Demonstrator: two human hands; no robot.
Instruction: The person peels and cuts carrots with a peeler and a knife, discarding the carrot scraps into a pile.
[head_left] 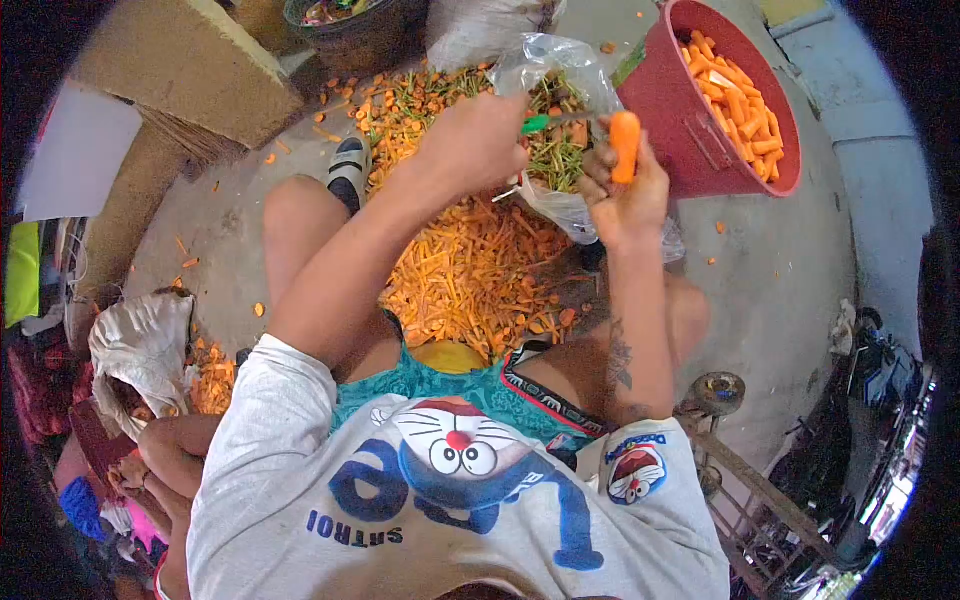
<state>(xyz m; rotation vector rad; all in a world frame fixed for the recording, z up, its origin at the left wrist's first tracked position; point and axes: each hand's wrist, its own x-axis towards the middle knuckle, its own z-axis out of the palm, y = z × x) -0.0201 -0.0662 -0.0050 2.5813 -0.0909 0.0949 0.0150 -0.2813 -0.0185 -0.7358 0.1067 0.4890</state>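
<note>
My left hand [480, 140] is closed around the green handle of a knife [537, 124], and its thin blade points right, toward the carrot. In my right hand [630, 195] an orange carrot [625, 145] stands upright, gripped between thumb and fingers. The blade's tip ends close to the carrot's left side. Beneath both hands lies a clear plastic bag [545, 60] with green and brown stem scraps around it. A heap of carrot peelings [460, 265] spreads over the floor between my legs.
Right of my right hand, a tilted red bucket [690, 150] holds many peeled carrots [740, 105]. A dark tub [355, 35] and a white sack [485, 30] stand at the back. Another person's hand [130, 472] and knee show at lower left, near a whitish sack [140, 350].
</note>
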